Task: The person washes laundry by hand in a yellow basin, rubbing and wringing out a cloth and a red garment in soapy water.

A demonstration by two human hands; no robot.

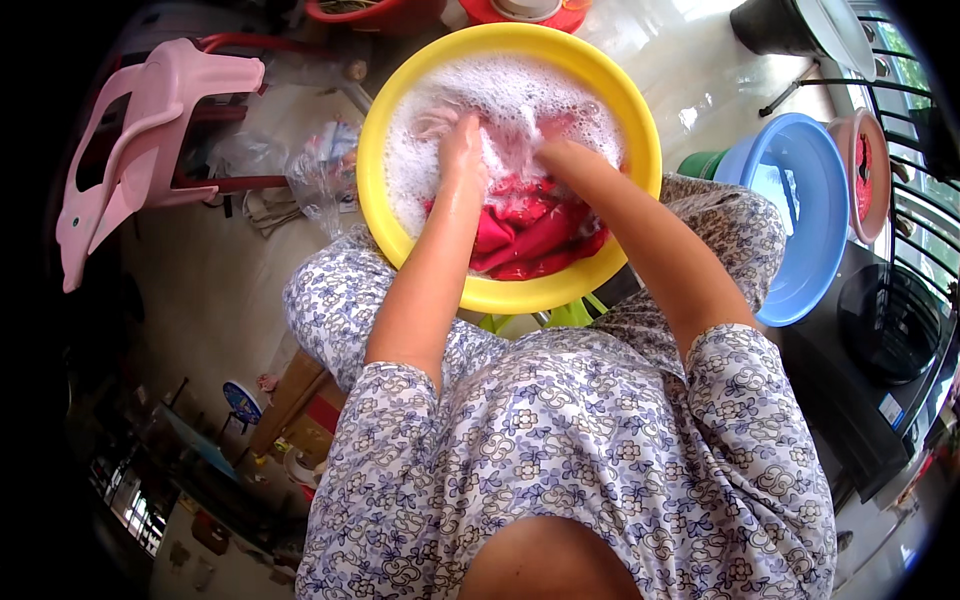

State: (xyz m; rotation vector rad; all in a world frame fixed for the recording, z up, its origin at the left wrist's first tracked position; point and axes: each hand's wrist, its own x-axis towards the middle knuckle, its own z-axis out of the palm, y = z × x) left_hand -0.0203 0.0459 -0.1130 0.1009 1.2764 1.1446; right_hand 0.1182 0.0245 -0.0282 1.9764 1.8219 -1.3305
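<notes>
Between my knees is a yellow plastic basin holding water under thick white suds. A wet red cloth with small pale marks lies bunched on its near side. My left hand is partly in the foam on the left, close to a pale pinkish patch of fabric. My right hand reaches into the suds right of the middle, beside more reddish cloth. Foam and blur hide the fingertips of both hands, so their hold on the cloth cannot be made out.
A blue basin stands to the right, with a pink basin behind it. At the left are a pink plastic chair and clear plastic bags. Red containers are beyond the yellow basin; a dark bucket is at the upper right.
</notes>
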